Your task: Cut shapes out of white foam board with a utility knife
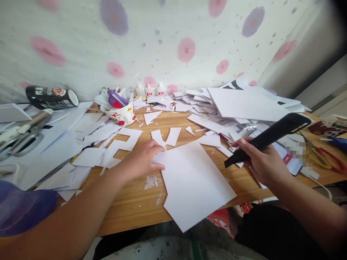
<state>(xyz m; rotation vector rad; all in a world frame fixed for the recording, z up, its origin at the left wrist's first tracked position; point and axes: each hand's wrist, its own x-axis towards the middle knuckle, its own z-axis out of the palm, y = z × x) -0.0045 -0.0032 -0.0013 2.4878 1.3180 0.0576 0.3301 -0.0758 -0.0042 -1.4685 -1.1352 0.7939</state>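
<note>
My left hand (151, 157) grips the upper left edge of a large white board sheet (195, 180), thumb and fingers closed on it. The sheet has an angular cut outline, and its near corner sticks out past the table's front edge. My right hand (260, 159) is wrapped around a long black tool (267, 139), wide at the far end and narrower at the tip. I cannot tell its exact kind. The tip points down to the left, apart from the sheet. Just beyond my left hand lie small white cut strips (173, 136).
A paper cup (121, 117) holding purple and white items stands at the back left. Glue bottles (149, 91) line the wall. White board offcuts (241, 103) pile up at the back right. Scissors (329, 159) and a phone (288, 155) lie right; a black canister (51, 97) lies left.
</note>
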